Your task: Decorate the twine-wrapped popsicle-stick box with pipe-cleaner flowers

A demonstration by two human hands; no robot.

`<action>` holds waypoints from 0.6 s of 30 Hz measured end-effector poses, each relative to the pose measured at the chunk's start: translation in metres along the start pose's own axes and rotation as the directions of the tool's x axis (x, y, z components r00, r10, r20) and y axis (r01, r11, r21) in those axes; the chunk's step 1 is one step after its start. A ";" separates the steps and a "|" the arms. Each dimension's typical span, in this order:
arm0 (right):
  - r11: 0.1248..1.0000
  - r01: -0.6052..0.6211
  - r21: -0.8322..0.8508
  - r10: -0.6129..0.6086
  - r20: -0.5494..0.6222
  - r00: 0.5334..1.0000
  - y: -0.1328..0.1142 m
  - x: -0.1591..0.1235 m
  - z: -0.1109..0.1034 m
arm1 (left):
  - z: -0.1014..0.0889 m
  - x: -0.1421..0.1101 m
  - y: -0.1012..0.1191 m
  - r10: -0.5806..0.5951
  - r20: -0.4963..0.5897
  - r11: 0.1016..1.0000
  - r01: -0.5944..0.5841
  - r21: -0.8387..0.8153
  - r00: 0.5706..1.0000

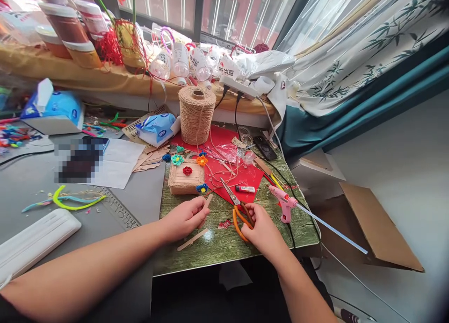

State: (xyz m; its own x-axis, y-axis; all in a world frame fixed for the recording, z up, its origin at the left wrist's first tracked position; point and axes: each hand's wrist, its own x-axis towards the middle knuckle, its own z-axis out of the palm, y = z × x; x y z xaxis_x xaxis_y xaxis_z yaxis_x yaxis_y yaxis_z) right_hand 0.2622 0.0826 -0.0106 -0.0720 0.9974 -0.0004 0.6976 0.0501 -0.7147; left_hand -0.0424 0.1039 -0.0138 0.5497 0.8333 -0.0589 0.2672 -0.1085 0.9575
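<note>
My left hand [185, 217] is closed around a wooden craft stick [206, 203] that pokes up from its fingers. A second craft stick [192, 239] lies on the green table cover just below it. My right hand [262, 228] grips the orange handles of a pair of scissors [234, 206], whose blades point up and left toward a twine-wrapped square box [185, 177] decorated with small flowers. A pink glue gun [286, 203] with a long glue stick rests just right of my right hand.
A big spool of jute twine [196, 114] stands behind the box on a red sheet [245, 173]. Tissue packs [156, 128], more sticks, a lighter, a power strip [238, 86] and jars crowd the back. A cardboard box [365, 220] sits on the floor at right.
</note>
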 end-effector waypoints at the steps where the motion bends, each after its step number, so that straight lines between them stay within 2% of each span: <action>1: 0.993 -0.049 0.106 0.049 0.003 0.999 0.001 -0.013 0.000 | -0.001 0.000 0.001 -0.008 0.013 0.999 0.008 0.040 1.000; 3: 0.938 -0.139 0.316 0.133 0.042 0.990 0.000 -0.043 0.002 | -0.003 0.000 0.004 -0.021 0.027 0.995 0.018 0.102 0.999; 5: 0.813 -0.216 0.541 0.215 0.067 0.974 -0.006 -0.074 0.010 | -0.001 0.000 0.006 -0.024 0.022 0.992 0.021 0.126 0.999; 7: 0.603 -0.318 0.731 0.301 0.161 0.940 -0.018 -0.100 0.022 | 0.004 0.000 0.011 -0.046 0.025 0.995 0.044 0.084 0.999; 9: 0.369 -0.359 0.857 0.243 0.283 0.928 -0.031 -0.115 0.034 | 0.013 0.001 0.016 -0.119 0.046 0.991 0.121 -0.057 0.992; 10: 0.279 -0.372 0.885 0.208 0.322 0.924 -0.037 -0.119 0.040 | 0.018 0.002 0.019 -0.162 0.056 0.974 0.169 -0.152 0.985; 12: 0.159 -0.395 0.905 0.123 0.379 0.917 -0.048 -0.120 0.047 | 0.029 0.005 0.023 -0.223 0.041 0.910 0.223 -0.349 0.974; 14: 0.054 -0.395 0.917 0.094 0.389 0.916 -0.055 -0.117 0.048 | 0.038 0.009 0.023 -0.224 -0.009 0.853 0.192 -0.485 0.975; 16: -0.060 -0.411 0.910 0.125 0.415 0.901 -0.058 -0.112 0.045 | 0.044 0.012 0.020 -0.191 -0.047 0.838 0.138 -0.528 0.980; 18: -0.140 -0.450 0.882 0.159 0.468 0.869 -0.059 -0.110 0.039 | 0.045 0.014 0.016 -0.168 -0.044 0.856 0.124 -0.502 0.985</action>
State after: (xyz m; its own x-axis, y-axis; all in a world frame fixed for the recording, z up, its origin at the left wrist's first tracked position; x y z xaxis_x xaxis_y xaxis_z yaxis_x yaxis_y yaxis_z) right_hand 0.2013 -0.0316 0.0038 -0.2851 0.8506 -0.4418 -0.6943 -0.5011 -0.5167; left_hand 0.0051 0.0891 -0.0125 0.4619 0.8626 -0.2064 -0.1004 0.2820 0.9542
